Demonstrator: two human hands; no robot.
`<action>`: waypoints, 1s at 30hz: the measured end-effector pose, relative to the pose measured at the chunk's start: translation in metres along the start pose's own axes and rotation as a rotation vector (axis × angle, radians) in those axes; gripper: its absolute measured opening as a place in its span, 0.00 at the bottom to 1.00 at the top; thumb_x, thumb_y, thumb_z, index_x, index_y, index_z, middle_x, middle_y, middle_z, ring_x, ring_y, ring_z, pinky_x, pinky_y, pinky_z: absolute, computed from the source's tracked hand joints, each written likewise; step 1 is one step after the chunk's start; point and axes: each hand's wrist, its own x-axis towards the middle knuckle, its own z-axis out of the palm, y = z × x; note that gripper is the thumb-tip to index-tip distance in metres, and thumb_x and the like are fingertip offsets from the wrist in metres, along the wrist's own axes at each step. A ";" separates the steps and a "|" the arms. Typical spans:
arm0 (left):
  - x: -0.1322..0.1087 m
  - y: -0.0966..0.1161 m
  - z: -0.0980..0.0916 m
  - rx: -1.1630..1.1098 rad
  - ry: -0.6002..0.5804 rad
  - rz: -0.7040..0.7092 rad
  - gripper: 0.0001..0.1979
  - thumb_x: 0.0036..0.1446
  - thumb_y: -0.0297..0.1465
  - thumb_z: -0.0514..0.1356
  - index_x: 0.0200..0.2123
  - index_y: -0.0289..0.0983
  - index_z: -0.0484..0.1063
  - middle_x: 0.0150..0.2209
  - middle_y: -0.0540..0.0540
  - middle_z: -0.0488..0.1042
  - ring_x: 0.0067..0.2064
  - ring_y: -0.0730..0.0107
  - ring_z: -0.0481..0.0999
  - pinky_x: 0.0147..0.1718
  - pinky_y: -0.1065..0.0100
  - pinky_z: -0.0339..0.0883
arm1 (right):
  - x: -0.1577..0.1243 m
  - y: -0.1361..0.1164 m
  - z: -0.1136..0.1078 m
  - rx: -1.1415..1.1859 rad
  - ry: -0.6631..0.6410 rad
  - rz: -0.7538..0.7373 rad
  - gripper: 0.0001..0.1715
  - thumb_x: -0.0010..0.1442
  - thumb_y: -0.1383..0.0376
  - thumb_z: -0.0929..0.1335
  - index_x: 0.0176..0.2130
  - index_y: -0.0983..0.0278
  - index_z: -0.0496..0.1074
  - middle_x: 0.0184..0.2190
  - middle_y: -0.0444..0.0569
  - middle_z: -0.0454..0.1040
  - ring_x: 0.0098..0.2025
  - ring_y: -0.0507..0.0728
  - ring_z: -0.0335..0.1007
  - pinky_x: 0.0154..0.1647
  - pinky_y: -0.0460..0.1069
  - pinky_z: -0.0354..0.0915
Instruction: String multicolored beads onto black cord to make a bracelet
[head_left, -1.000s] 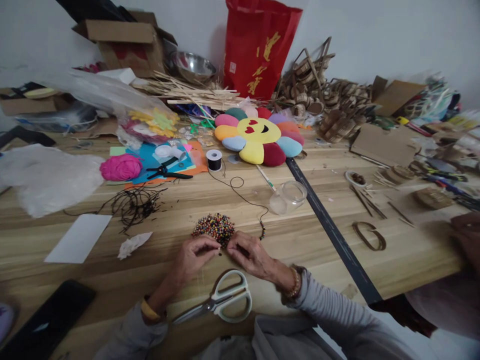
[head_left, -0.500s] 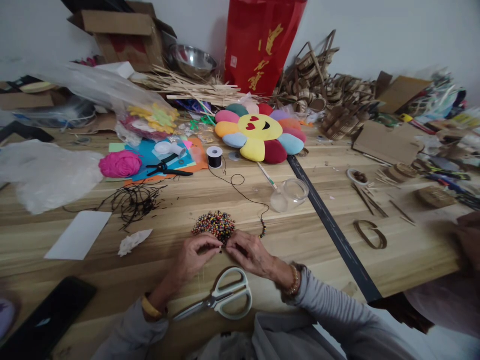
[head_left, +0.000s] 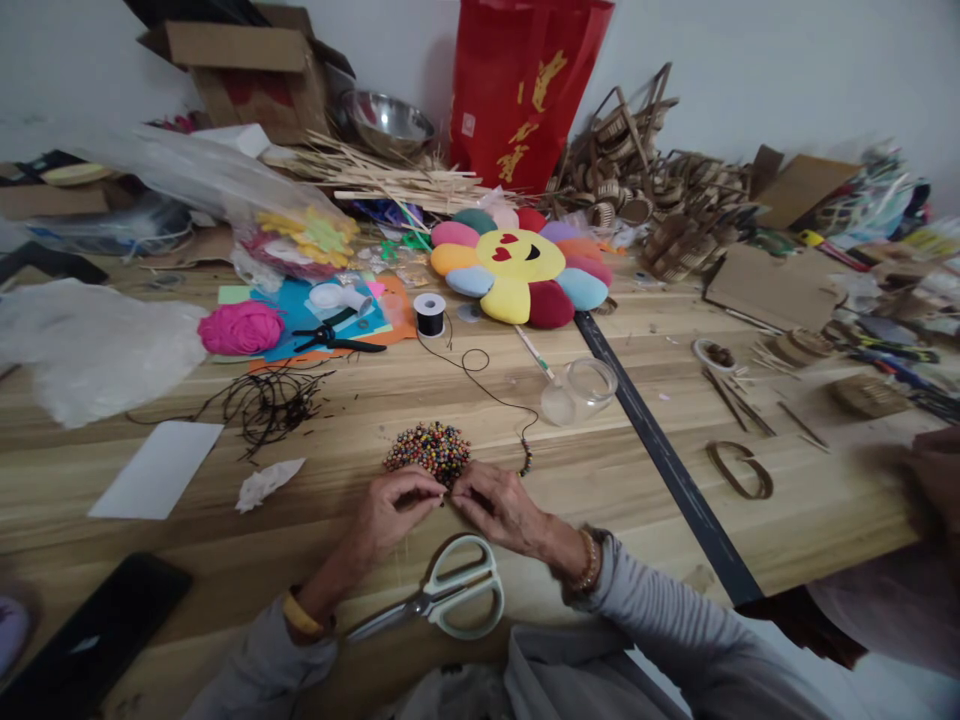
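My left hand and my right hand meet fingertip to fingertip at the near edge of a heap of small multicoloured beads. Both are closed in a pinch; what is between the fingers is too small to make out. A thin black cord runs from a black thread spool across the wooden table to a short string of beads by my right hand. Pale-handled scissors lie just below my wrists.
A flower-shaped smiley cushion, a clear jar lying on its side, a pink yarn ball, black pliers, tangled black cord, white paper, a dark phone and a long black ruler. Another person's arm is at the right edge.
The view has tilted down a little since a second ago. Both hands stay pinched together at the bead heap with only slight finger movement.
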 end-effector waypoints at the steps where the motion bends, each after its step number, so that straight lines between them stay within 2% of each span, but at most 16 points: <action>1: 0.000 0.001 0.000 0.001 -0.002 0.003 0.04 0.51 0.26 0.63 0.28 0.35 0.79 0.28 0.44 0.79 0.30 0.69 0.78 0.31 0.71 0.73 | 0.000 0.000 0.000 0.000 0.002 -0.002 0.07 0.65 0.68 0.62 0.34 0.65 0.67 0.29 0.49 0.70 0.30 0.53 0.65 0.32 0.45 0.62; 17: 0.000 0.005 0.002 0.031 -0.029 0.005 0.06 0.53 0.26 0.62 0.30 0.35 0.80 0.29 0.43 0.80 0.31 0.68 0.78 0.33 0.71 0.73 | 0.000 0.003 0.002 0.057 0.051 -0.029 0.06 0.65 0.66 0.64 0.36 0.65 0.69 0.30 0.51 0.72 0.31 0.53 0.68 0.33 0.46 0.65; 24: -0.001 0.010 0.001 0.024 -0.060 -0.070 0.06 0.52 0.27 0.62 0.29 0.35 0.80 0.29 0.44 0.81 0.30 0.68 0.79 0.33 0.70 0.73 | -0.001 0.001 0.001 0.066 0.056 -0.007 0.09 0.64 0.62 0.66 0.35 0.66 0.69 0.28 0.49 0.72 0.30 0.52 0.68 0.31 0.45 0.64; 30: -0.003 0.011 0.001 0.027 -0.038 -0.177 0.05 0.50 0.28 0.62 0.27 0.34 0.79 0.27 0.45 0.81 0.28 0.68 0.79 0.30 0.72 0.73 | -0.002 0.002 0.002 0.047 0.051 0.013 0.10 0.64 0.61 0.66 0.34 0.65 0.69 0.27 0.47 0.71 0.28 0.50 0.65 0.29 0.44 0.62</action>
